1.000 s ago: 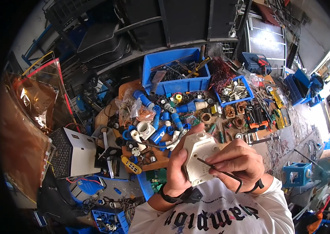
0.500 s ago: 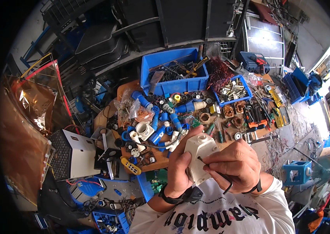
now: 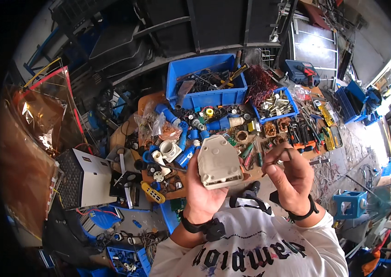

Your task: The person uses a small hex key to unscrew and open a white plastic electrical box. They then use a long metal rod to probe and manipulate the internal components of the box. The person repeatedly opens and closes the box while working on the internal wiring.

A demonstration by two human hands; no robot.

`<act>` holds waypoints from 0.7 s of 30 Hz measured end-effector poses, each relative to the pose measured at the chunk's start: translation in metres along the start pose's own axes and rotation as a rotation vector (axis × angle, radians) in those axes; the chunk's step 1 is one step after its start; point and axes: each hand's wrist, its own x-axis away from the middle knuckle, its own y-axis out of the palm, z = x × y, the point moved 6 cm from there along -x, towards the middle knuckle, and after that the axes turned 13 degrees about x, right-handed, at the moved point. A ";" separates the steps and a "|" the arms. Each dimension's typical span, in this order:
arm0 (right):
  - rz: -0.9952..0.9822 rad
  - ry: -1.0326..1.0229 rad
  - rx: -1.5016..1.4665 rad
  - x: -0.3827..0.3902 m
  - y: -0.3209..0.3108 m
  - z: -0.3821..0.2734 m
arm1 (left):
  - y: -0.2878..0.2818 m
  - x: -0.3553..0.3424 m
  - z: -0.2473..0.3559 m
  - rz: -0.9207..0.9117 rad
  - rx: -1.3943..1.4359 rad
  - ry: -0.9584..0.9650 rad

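Note:
My left hand [image 3: 200, 198] is closed around the edge of an off-white plastic housing [image 3: 219, 160], tilted so that a broad flat face with small round bosses shows. A slot runs along its near edge. To the right and apart from the housing, my right hand [image 3: 295, 177] is raised with its fingers curled in a pinch. Between them is a thin dark bent rod [image 3: 284, 155] that looks like a hex key; the fingers hide part of it.
Beyond my hands a cluttered wooden workbench [image 3: 168, 200] carries blue plug connectors [image 3: 225, 123], screwdrivers [image 3: 247, 150] and a large blue crate [image 3: 214, 100] of tools. A smaller blue tray [image 3: 276, 121] holds metal parts. At right stands a blue stool [image 3: 350, 203].
The rod has come away from the housing as my right hand moved right and up. My left hand has turned the housing, so its flat face now shows.

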 end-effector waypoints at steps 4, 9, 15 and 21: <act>-0.230 -0.041 0.208 0.000 0.008 0.004 | 0.002 -0.005 -0.002 -0.065 0.126 -0.077; -0.321 0.007 0.311 0.005 0.010 0.002 | -0.003 -0.004 -0.005 -0.037 0.238 -0.153; -0.336 -0.006 0.382 0.008 0.004 0.006 | -0.002 -0.002 -0.016 -0.061 0.423 -0.287; -0.337 0.103 0.347 0.010 -0.002 0.008 | -0.003 -0.001 -0.021 -0.137 0.487 -0.389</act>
